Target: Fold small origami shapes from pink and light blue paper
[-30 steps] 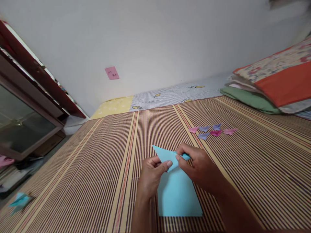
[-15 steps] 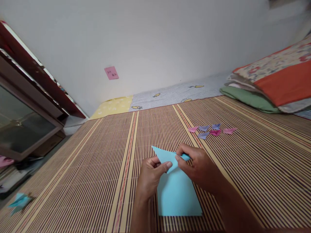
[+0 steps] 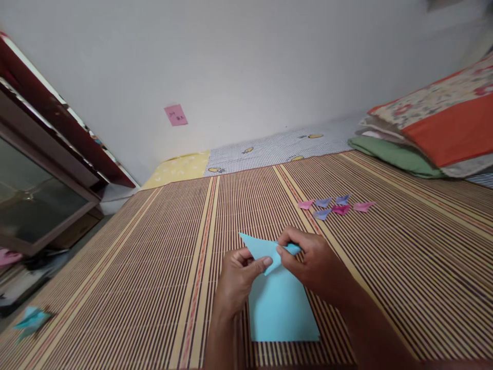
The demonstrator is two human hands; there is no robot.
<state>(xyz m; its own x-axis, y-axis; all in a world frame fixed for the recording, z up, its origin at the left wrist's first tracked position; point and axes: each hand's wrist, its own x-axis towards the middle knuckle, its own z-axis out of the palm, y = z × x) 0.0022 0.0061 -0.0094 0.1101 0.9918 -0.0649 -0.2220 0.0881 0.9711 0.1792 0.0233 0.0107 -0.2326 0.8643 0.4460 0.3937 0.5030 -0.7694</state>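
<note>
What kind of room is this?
Likely a bedroom: a striped mat lies over patterned bedding, with a stack of folded fabric or cushions at the right, against a plain wall.

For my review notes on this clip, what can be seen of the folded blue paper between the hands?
The folded paper is plain light blue, with a long sharp point toward the upper left and another point at the bottom. It looks thin and crisp, and is held tilted above a flat blue sheet. The left hand pinches it near the bottom point; the right hand grips and partly hides its right side.
</note>
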